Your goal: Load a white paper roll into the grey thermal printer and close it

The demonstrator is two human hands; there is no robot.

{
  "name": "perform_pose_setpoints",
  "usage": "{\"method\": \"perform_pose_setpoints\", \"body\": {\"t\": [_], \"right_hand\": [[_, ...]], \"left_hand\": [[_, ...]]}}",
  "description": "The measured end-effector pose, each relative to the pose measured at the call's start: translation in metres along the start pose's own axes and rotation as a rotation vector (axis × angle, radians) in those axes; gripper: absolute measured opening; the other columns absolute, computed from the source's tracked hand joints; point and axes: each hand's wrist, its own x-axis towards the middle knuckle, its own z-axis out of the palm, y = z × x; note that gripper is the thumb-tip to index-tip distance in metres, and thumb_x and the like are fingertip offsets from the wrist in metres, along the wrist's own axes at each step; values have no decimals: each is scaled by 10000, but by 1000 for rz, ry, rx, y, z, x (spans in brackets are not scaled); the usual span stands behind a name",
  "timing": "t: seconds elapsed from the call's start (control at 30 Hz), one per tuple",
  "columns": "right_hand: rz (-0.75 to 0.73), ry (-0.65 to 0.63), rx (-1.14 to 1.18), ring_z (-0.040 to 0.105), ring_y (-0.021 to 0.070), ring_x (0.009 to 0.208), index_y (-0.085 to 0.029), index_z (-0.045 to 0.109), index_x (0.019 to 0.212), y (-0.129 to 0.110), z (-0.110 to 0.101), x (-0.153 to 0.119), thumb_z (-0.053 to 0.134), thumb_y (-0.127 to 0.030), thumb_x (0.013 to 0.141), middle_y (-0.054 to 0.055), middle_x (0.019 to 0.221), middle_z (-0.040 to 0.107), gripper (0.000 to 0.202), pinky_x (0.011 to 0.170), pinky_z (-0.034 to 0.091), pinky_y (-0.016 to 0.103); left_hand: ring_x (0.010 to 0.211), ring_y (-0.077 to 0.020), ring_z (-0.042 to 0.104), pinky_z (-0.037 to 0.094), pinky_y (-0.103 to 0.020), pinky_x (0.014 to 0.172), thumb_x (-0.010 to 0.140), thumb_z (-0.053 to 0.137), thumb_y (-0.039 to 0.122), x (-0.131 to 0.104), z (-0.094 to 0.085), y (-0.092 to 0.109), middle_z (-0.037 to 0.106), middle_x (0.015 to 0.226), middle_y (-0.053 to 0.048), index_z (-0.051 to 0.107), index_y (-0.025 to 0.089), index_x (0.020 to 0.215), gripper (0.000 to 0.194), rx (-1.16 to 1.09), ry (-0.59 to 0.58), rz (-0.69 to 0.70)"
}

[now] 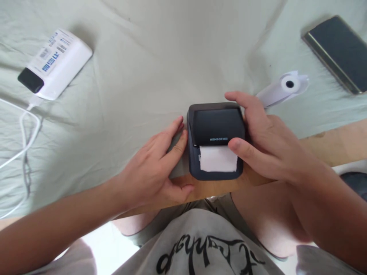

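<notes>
A small dark label printer (219, 126) lies near the front edge of the cloth-covered surface. White paper (218, 159) comes out from under its lid and lies over its front. My right hand (266, 137) is at the printer's right side, with the thumb on the lid's lower right corner and the index finger stretched past the far right corner. My left hand (162, 160) rests at the printer's left side, fingertips against or close beside it, fingers apart and holding nothing. Just beyond my right hand lies a white paper roll (276, 91) with a dark core.
A white power bank (61, 65) with a printed label and a cable (36, 130) lie at the left. At the far right is a dark phone (341, 53). The cloth (155, 49) is wrinkled, and a wooden edge (212, 187) runs along the front.
</notes>
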Motion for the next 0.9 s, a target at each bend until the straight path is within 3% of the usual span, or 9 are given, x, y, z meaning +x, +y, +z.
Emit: {"method": "perform_pose_setpoints", "body": {"t": [0.13,0.27,0.43,0.67,0.77,0.83,0.9], "right_hand": [[-23,-31,73,780,255,741,-321,423,2029,6,-7,-1,662,-843,1202,25,982,846,1006,662,614,395],[-8,39,102,749,195,754,-359,612,1882,3,-16,-4,854,-755,1144,-31,898,789,872,680,588,336],[15,268,-37,851,261,1119,-338,714,1759,-14,-14,-2,868,-710,1152,12,973,798,728,965,687,399],[-28,245,-184,860,289,1251,-303,785,1637,-29,-14,17,815,-682,1197,60,1114,865,582,1013,671,409],[-66,169,-285,852,275,1175,-290,822,1559,-27,-23,26,778,-643,1211,63,1080,861,497,941,619,387],[-87,97,-379,805,254,981,-297,865,1470,-24,-30,32,767,-588,1196,48,932,805,412,797,521,380],[-95,22,-452,665,236,748,-330,894,1404,-21,-34,38,778,-534,1148,28,805,743,347,667,391,395]], "left_hand": [[1877,-586,592,646,-754,1473,1076,808,556,2,1,-6,411,2104,-323,204,215,2100,1236,-50,17,33],[1816,-560,675,675,-739,1444,1150,748,655,4,0,-8,560,2023,-306,137,225,2108,1215,-85,15,20],[1804,-562,683,667,-746,1436,1129,765,592,4,0,-7,533,2039,-311,105,213,2108,1241,-19,14,64],[1819,-540,671,658,-712,1448,1106,752,557,6,0,0,566,1998,-344,128,143,2079,1228,31,18,46],[1813,-547,673,660,-716,1444,1096,782,540,6,1,1,562,2008,-325,125,168,2089,1247,26,11,47],[1813,-556,669,660,-720,1446,1096,784,560,6,1,1,546,2019,-324,126,170,2096,1259,26,14,48],[1813,-555,671,660,-721,1451,1110,770,586,5,0,-1,547,2020,-320,124,171,2103,1255,27,16,49]]}}
